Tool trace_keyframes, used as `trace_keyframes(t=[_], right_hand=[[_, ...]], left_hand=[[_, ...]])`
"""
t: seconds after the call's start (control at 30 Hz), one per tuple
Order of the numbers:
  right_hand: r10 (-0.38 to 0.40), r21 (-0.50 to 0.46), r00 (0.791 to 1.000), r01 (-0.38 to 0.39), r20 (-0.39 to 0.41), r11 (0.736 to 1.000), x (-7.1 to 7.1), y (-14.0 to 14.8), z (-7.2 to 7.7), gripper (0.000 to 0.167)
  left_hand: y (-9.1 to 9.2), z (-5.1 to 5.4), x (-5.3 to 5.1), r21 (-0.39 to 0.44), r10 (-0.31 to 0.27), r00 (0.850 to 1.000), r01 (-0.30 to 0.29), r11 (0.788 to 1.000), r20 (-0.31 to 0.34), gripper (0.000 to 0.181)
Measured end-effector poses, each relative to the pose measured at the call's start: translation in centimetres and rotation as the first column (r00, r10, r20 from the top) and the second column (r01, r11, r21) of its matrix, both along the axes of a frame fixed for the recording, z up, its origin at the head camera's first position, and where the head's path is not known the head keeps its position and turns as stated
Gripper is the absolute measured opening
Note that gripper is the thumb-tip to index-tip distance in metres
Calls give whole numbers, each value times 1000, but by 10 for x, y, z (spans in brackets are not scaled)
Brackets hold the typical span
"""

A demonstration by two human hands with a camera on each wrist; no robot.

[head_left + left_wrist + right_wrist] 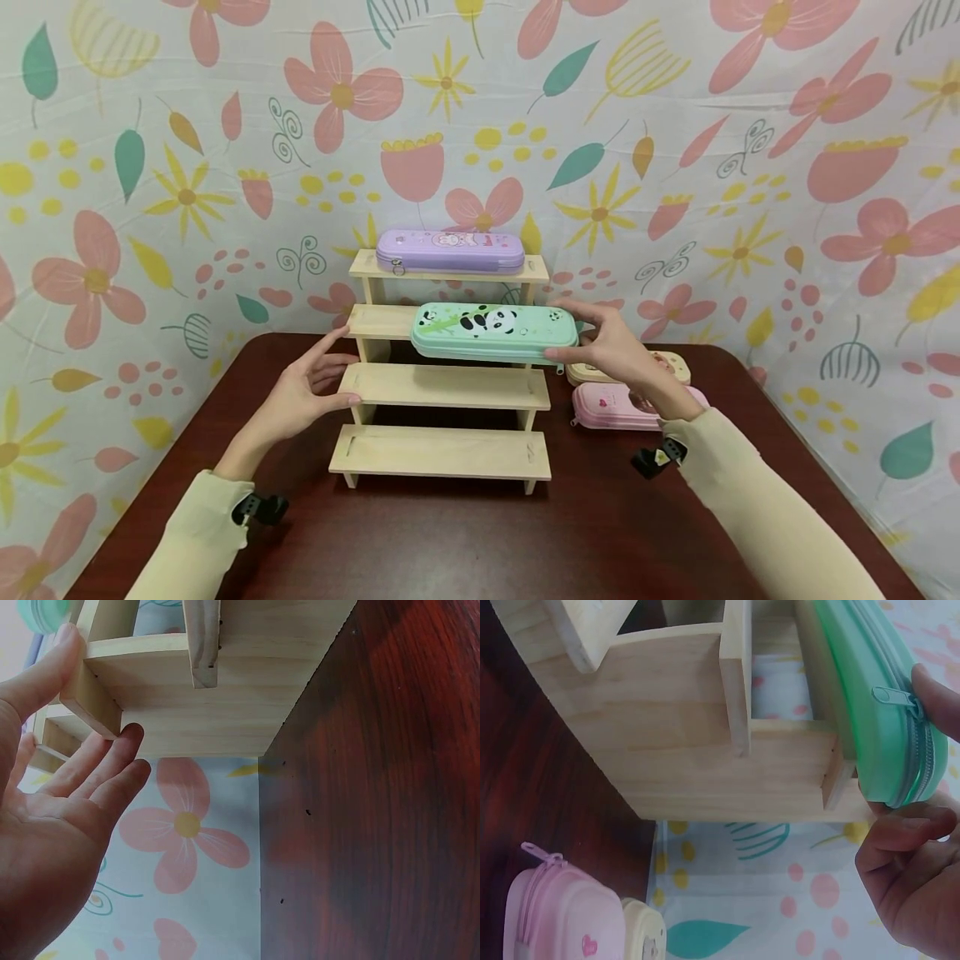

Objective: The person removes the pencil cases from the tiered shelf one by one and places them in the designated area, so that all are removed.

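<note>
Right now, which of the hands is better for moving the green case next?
Probably the right hand: it grips the green case by its right end. The left hand holds no case and is by the left side of the stand.

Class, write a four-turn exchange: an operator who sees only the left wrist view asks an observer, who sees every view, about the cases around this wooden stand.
Operator: I see just an edge of the green case, near the wooden stand. What is holding it?
Observer: The right hand, gripping its right end.
Operator: What lies on the table to the right of the stand?
Observer: A pink case, with a cream case behind it.
</note>
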State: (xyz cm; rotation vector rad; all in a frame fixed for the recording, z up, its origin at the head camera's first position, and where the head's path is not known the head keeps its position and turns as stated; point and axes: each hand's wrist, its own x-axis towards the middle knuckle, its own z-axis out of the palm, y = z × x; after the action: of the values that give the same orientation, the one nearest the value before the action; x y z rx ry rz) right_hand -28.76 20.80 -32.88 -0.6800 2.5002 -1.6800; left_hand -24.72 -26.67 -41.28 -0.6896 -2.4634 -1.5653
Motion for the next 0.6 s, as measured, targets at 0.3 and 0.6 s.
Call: trace_keyframes(t=[0.3,0.6], right_hand=[[24,-16,1000,-23,18,1000,10,20,-2,76],[48,15,998,-47,-46,999,18,41,-4,72]], left_hand=[[0,1,1,-13,5,1000,-5,1000,-1,103],[0,-1,1,-21,6,1000,-6,1000,-15,102]])
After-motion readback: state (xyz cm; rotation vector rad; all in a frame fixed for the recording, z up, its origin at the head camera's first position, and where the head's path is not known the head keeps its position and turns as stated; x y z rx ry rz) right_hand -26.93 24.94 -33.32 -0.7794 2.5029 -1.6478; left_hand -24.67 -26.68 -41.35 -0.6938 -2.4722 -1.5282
